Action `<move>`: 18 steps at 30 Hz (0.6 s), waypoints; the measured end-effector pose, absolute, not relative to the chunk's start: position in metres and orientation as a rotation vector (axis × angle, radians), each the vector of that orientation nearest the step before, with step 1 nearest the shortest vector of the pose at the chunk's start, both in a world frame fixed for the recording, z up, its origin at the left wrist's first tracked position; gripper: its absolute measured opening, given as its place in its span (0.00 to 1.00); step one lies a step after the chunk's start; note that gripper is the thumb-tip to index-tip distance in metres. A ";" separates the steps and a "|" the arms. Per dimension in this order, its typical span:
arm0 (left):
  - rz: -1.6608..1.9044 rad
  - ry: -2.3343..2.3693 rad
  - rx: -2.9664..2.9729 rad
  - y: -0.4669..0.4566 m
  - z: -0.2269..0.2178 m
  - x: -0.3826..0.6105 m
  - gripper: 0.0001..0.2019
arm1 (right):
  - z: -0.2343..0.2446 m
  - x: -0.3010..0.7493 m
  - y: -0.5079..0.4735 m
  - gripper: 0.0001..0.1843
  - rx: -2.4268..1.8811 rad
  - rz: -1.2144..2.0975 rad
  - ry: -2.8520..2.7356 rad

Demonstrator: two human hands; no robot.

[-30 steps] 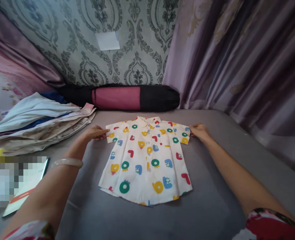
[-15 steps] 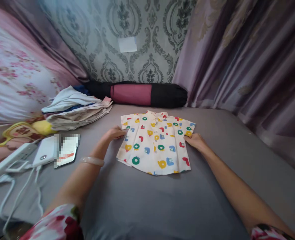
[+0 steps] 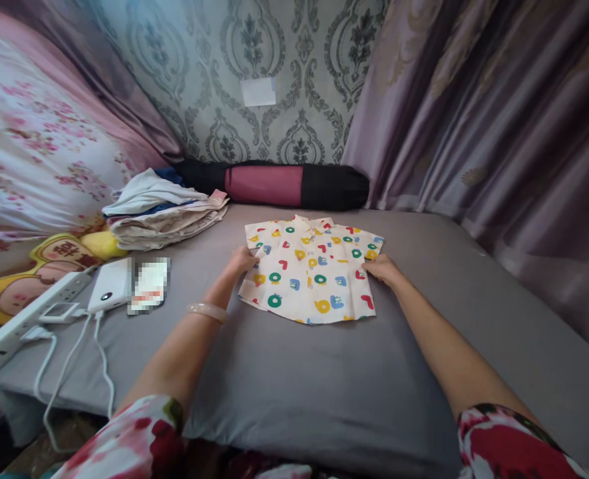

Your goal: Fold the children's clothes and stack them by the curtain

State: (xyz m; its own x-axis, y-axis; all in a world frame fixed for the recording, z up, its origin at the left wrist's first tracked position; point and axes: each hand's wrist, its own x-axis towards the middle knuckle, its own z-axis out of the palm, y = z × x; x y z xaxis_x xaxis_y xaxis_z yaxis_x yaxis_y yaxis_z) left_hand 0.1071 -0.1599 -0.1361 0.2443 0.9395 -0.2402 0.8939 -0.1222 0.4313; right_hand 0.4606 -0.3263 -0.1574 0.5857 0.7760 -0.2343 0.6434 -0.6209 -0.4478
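A small short-sleeved white shirt (image 3: 309,273) with colourful printed letters and figures lies spread out on the grey sheet (image 3: 324,379), its collar towards the wall. My left hand (image 3: 244,259) pinches the shirt's left side edge just below the sleeve. On the opposite side, my right hand (image 3: 381,267) grips the other side edge below that sleeve. The fingertips of both hands are partly hidden at the fabric. A pale bangle (image 3: 207,311) circles my left wrist.
A pile of folded clothes (image 3: 167,213) sits at the back left, beside a black and maroon bolster (image 3: 264,185) along the wall. At left lie a white power bank (image 3: 112,286), a blurred-out phone-like item (image 3: 148,286), a power strip (image 3: 24,326) with cables and a yellow plush (image 3: 9,293).
The view has shifted slightly, so the surroundings appear moved. Both hands still hold the shirt's sides, and it lies nearly the same way.
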 end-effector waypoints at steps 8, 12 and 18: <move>0.164 1.719 2.134 -0.179 -0.145 0.100 0.14 | -0.145 0.429 -0.351 0.17 -2.642 0.308 -1.152; 0.071 1.736 2.176 -0.197 -0.150 0.090 0.15 | -0.138 0.409 -0.366 0.21 -2.640 0.298 -1.160; 0.015 1.693 2.167 -0.223 -0.144 0.073 0.16 | -0.143 0.394 -0.391 0.23 -2.715 0.385 -1.211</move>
State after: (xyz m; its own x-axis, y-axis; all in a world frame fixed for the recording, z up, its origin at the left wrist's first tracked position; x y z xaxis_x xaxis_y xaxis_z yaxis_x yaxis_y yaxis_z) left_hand 0.0725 -0.2234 -0.1435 0.2708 0.9355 -0.2270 0.9314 -0.1951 0.3073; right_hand 0.3936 -0.3910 -0.1428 0.6425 0.7465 -0.1733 0.7097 -0.6649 -0.2329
